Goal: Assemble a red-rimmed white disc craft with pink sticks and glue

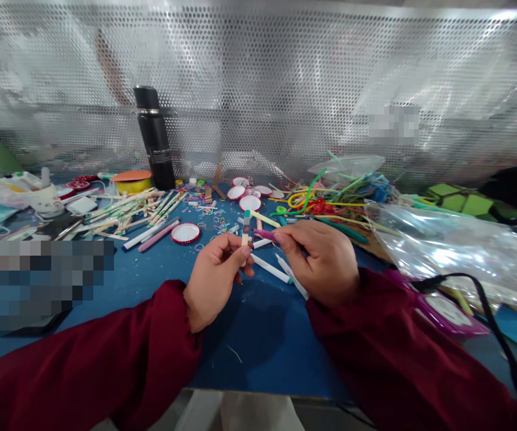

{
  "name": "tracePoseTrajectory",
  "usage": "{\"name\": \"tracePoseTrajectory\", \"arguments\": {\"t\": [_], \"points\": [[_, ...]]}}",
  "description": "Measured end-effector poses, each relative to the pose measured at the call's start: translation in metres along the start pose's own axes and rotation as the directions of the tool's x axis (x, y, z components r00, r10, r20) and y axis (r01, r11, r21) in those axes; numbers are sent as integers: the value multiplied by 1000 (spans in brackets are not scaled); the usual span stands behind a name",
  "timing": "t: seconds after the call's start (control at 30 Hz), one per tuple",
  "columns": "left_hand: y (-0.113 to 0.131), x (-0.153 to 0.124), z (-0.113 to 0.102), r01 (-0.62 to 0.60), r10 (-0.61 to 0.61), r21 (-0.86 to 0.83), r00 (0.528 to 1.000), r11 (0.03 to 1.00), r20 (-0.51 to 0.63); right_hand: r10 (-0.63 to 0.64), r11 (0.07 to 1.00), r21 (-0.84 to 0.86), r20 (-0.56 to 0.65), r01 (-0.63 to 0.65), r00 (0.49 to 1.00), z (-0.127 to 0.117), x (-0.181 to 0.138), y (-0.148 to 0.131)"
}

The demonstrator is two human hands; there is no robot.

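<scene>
Between thumb and fingers, my left hand [218, 272] grips a wooden craft stick [245, 234] upright; its top end is coloured green, with a darker purplish band below. Pinched in my right hand [319, 254] is a purple marker [265, 234], its tip pointing left at the stick. Whether the tip touches the wood I cannot tell. Just beyond and below the hands lie white-barrelled markers [271, 269] and a pale yellow stick-like piece [265, 219]. A red-rimmed white lid [185, 233] rests left of my left hand.
A black bottle [155, 140] stands at the back left, by a heap of craft sticks [128, 212]. Coloured pipe cleaners [306, 200] and a clear plastic bag [456, 251] lie to the right. A purple device [449, 314] with a black cable sits beside my right sleeve.
</scene>
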State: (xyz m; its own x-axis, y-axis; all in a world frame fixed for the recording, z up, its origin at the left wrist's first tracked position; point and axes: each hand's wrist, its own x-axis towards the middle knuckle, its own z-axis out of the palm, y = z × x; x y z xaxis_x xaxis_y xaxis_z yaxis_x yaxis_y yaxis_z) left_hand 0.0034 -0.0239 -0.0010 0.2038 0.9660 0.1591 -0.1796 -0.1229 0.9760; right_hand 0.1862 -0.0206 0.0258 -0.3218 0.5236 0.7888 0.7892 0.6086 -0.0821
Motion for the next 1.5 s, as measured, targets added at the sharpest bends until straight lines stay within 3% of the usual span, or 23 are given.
{"name": "tracePoseTrajectory", "arguments": {"t": [0.2, 0.47, 0.77, 1.5], "points": [[2, -1, 1, 29, -29, -8, 1000, 1000, 1, -18, 1000, 26, 24, 17, 1000, 0, 1, -1], [3, 1, 1, 135, -143, -110, 987, 985, -68, 12, 997, 78, -36, -9, 999, 0, 3, -1], [-2, 2, 0, 97, -102, -80, 993, 992, -58, 10, 987, 161, -45, -3, 999, 5, 2, -2], [-9, 7, -3, 53, -53, 1, 995, 999, -90, -18, 989, 144, -70, 28, 997, 9, 0, 6]]}}
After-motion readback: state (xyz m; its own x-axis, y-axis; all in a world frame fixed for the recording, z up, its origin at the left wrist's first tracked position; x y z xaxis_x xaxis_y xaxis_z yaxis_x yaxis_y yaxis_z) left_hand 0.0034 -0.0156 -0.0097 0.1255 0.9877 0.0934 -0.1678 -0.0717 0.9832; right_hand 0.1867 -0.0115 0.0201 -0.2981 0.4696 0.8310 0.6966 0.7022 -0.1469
